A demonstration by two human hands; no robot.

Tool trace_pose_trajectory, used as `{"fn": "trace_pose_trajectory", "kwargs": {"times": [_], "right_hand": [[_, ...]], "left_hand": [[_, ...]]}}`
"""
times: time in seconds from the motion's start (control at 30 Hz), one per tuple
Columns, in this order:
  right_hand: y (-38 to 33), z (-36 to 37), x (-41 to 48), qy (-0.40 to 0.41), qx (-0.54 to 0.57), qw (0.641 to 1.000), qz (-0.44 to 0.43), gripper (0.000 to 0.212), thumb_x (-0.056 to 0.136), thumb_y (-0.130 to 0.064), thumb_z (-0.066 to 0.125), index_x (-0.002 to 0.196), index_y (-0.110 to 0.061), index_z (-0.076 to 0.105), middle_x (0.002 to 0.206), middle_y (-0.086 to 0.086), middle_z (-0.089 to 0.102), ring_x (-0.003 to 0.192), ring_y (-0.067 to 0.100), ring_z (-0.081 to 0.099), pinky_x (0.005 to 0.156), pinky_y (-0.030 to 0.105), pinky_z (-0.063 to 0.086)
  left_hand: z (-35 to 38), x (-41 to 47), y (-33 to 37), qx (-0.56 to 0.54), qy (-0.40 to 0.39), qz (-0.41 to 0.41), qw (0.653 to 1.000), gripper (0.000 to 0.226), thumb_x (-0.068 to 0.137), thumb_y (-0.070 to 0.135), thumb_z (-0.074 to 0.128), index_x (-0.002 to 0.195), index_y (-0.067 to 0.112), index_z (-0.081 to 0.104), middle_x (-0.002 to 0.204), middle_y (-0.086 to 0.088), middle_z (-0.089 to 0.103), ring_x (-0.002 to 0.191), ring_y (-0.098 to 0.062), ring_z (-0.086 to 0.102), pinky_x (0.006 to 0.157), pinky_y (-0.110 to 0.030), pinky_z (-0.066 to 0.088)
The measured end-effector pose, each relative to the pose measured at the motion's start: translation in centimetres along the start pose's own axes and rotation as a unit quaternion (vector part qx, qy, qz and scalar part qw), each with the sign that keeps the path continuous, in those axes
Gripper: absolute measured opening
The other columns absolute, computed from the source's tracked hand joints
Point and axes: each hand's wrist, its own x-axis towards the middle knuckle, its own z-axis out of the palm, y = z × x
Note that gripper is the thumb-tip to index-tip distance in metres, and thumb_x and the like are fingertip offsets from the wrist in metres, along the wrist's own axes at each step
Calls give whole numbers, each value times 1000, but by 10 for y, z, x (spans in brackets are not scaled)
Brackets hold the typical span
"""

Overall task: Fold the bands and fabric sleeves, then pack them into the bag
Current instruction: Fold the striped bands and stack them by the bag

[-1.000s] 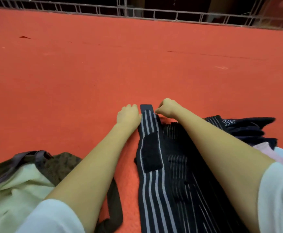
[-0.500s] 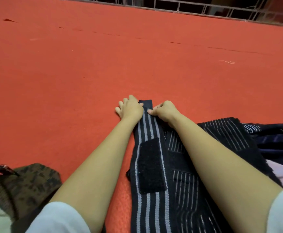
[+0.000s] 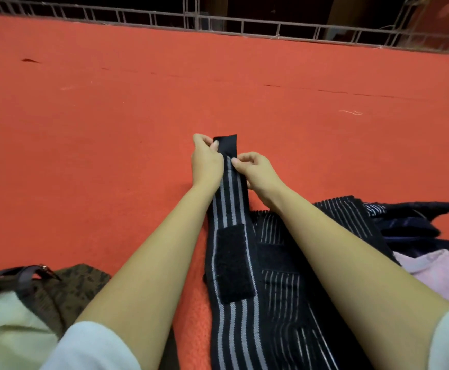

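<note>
My left hand (image 3: 206,162) and right hand (image 3: 255,170) both pinch the far end of the striped band (image 3: 230,209). The bag (image 3: 57,289) lies at the near-left corner of the red floor (image 3: 111,129).

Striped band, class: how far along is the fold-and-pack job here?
Done: nothing looks folded or packed. In hand: left hand and right hand pinch the far end of the striped band, stretched out. Left: fold it, fold the dark pile beside it, pack all into the bag.

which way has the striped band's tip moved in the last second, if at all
Yes, up: the band tip has lifted off the red carpet, pinched by left hand and right hand.
</note>
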Motion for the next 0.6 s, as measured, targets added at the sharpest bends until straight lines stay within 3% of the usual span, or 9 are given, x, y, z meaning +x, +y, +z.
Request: {"fn": "trace_pose_trajectory", "kwargs": {"times": [0.07,0.17,0.3,0.37,0.47,0.53,0.6], "right_hand": [[-19,-2,-16,-36,29,999,0,13,91,-12,61,101,-4,59,80,1,62,73,11,59,68,24,48],[-44,-7,-49,-31,24,999,-30,7,88,-5,62,94,-1,63,75,4,62,59,4,60,55,14,48],[-71,-8,-95,-2,70,997,-38,14,89,-6,61,98,3,66,77,7,63,58,4,61,53,12,47],[-80,-8,-124,-39,75,996,-36,19,93,-10,56,103,4,66,80,7,65,63,6,62,57,13,49],[-82,-6,-170,-132,88,986,-45,23,96,-4,46,113,0,62,91,9,67,77,9,66,70,17,52],[-78,-2,-196,-155,55,985,-56,29,95,5,41,120,4,57,103,12,64,86,11,63,80,17,50],[-74,1,-220,-126,29,990,-61,38,91,14,37,123,5,56,107,10,62,89,9,62,80,12,48]], "left_hand": [[-13,-3,18,11,-11,28,999,6,95,8,48,94,9,42,77,3,47,72,-16,44,59,-19,33],[-36,-23,37,98,-10,102,990,13,89,8,56,100,6,49,101,-11,51,94,-26,47,78,-28,33],[-66,-80,69,96,-12,155,983,11,95,16,51,95,9,60,91,-9,54,82,-19,48,67,-18,25],[-80,-112,84,86,-32,123,988,25,96,31,49,99,13,65,91,-7,56,86,-17,49,69,-18,26],[-98,-146,90,51,-72,5,996,38,90,48,54,105,14,65,96,-4,62,92,-16,55,78,-24,39],[-109,-165,87,-43,-91,-88,991,41,83,46,62,99,8,65,93,-10,68,86,-23,66,83,-38,53],[-119,-183,75,-134,-73,-151,977,42,80,37,66,105,3,63,100,-17,69,89,-31,67,86,-49,54]]}}
